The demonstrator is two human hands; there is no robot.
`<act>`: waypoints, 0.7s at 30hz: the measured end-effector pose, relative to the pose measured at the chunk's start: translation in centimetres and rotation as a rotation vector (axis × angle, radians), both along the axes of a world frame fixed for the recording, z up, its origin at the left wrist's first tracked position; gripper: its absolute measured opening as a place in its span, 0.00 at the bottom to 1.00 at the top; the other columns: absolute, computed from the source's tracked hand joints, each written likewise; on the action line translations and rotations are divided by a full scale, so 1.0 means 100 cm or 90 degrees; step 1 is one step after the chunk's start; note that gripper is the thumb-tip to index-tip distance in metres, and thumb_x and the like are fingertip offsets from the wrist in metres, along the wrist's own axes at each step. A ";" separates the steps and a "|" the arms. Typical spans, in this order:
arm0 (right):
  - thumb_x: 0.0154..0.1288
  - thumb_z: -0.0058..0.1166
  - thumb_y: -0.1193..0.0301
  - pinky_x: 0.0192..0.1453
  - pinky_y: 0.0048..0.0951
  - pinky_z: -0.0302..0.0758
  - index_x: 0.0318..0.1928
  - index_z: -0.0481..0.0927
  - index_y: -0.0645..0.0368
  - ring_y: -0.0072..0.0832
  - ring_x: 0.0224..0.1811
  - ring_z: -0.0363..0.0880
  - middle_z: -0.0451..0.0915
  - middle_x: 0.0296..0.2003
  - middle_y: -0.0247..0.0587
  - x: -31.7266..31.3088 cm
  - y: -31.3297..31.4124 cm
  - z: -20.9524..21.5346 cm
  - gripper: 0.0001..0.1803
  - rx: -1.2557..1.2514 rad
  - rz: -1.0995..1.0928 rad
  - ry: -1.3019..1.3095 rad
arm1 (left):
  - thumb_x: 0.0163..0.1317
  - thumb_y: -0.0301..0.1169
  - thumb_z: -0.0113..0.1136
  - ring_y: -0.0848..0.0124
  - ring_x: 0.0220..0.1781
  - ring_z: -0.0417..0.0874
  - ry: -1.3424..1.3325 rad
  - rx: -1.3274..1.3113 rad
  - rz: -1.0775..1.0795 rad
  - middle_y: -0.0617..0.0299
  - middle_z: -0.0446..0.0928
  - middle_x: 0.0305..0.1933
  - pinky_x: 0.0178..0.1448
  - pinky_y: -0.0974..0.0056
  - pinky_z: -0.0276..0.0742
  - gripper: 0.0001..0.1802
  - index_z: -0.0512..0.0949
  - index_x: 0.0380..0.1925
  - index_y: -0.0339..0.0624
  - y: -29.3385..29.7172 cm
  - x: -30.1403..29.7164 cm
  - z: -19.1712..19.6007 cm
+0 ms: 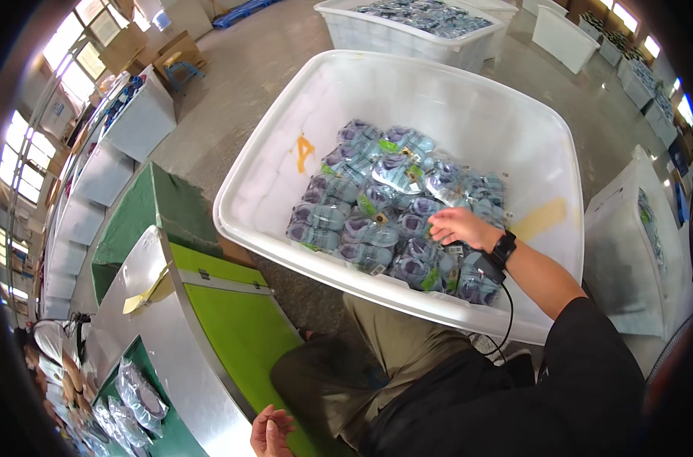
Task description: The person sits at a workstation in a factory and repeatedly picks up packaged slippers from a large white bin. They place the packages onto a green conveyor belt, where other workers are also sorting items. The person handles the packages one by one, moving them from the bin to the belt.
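Note:
A large white plastic bin stands in front of me, with an orange mark on its inner wall. On its bottom lie several clear bags of blue-grey shoes, packed closely and some with green tags. My right hand reaches in over the bags, its fingers bent and pressed together at the plastic. Whether a bag is pinched there is hidden. My left hand is at the lower edge beside the metal table, fingers loosely curled and apart, with nothing visible in it.
At my left, a metal-topped table with a lime green side holds bagged items. Beyond it stands a green box. Another filled white bin is behind; one more stands at right. A black cable hangs from my right wrist.

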State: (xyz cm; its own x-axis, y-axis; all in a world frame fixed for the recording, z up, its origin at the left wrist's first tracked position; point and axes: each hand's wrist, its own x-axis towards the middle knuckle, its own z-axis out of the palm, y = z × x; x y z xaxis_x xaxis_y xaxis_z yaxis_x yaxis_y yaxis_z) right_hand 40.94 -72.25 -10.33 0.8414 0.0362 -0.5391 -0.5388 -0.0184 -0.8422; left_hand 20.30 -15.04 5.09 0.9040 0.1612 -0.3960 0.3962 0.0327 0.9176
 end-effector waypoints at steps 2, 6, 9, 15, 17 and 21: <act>0.77 0.58 0.58 0.54 0.30 0.80 0.61 0.80 0.61 0.25 0.52 0.84 0.85 0.50 0.37 0.000 0.036 0.025 0.23 -0.013 0.101 -0.057 | 0.81 0.34 0.56 0.67 0.55 0.85 -0.008 0.031 0.005 0.56 0.85 0.56 0.59 0.62 0.80 0.20 0.76 0.66 0.35 0.010 0.000 0.007; 0.78 0.59 0.59 0.53 0.30 0.80 0.64 0.77 0.64 0.23 0.55 0.81 0.84 0.54 0.36 -0.010 0.113 0.054 0.25 -0.074 0.291 -0.212 | 0.76 0.32 0.59 0.64 0.57 0.85 0.005 0.119 0.053 0.55 0.85 0.53 0.57 0.63 0.80 0.20 0.77 0.63 0.31 0.039 0.007 0.026; 0.70 0.65 0.63 0.59 0.40 0.77 0.66 0.75 0.63 0.39 0.57 0.79 0.79 0.55 0.47 -0.030 0.167 0.065 0.28 -0.218 0.323 -0.381 | 0.75 0.30 0.62 0.69 0.56 0.84 -0.005 0.208 0.096 0.56 0.86 0.51 0.59 0.66 0.79 0.20 0.79 0.61 0.29 0.074 0.005 0.036; 0.60 0.65 0.72 0.67 0.49 0.70 0.69 0.67 0.64 0.57 0.60 0.71 0.71 0.57 0.57 -0.040 0.209 0.058 0.37 -0.468 0.276 -0.541 | 0.74 0.33 0.65 0.71 0.56 0.83 -0.072 0.299 0.166 0.56 0.85 0.54 0.60 0.66 0.79 0.23 0.79 0.63 0.30 0.167 -0.002 0.023; 0.59 0.65 0.74 0.67 0.50 0.69 0.70 0.67 0.65 0.58 0.61 0.71 0.70 0.57 0.58 -0.041 0.207 0.055 0.38 -0.487 0.267 -0.533 | 0.72 0.33 0.66 0.68 0.58 0.83 -0.054 0.339 0.251 0.54 0.84 0.56 0.61 0.64 0.78 0.24 0.78 0.63 0.29 0.206 -0.004 0.010; 0.58 0.65 0.75 0.67 0.52 0.69 0.71 0.64 0.65 0.60 0.61 0.70 0.68 0.57 0.59 -0.044 0.205 0.052 0.40 -0.533 0.286 -0.532 | 0.70 0.32 0.68 0.64 0.61 0.82 -0.071 0.390 0.402 0.49 0.83 0.59 0.66 0.62 0.76 0.25 0.78 0.62 0.28 0.286 0.001 -0.016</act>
State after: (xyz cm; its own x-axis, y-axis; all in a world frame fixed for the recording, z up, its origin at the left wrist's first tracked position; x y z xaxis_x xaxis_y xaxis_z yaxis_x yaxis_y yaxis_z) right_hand 36.58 -51.71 -5.18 0.9374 0.3125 0.1539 0.3430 -0.7514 -0.5636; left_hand 20.37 13.54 3.50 0.6026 0.7980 0.0088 0.3777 -0.2949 0.8777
